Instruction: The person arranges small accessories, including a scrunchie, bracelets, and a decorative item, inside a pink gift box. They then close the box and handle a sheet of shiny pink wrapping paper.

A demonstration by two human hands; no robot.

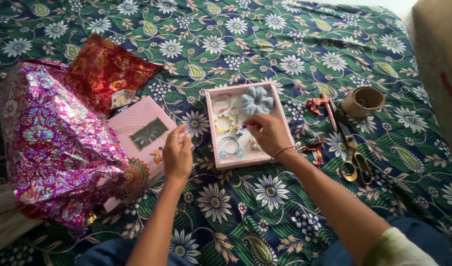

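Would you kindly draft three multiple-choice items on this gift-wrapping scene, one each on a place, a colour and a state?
1. Where do the scissors lie?
A. right of the pink tray
B. inside the tray
C. on the purple foil

2. What colour is the scrunchie in the tray?
A. red
B. light blue
C. yellow

3. How is the right hand placed?
A. flat on the bedsheet
B. gripping the tape roll
C. over the tray, fingertips pinched together

Answers:
1 A, they rest on the floral sheet, below the tape roll.
2 B, it sits pale blue in the tray's upper corner.
3 C, the hand hovers inside the tray's edge; whether it pinches anything is too small to tell.
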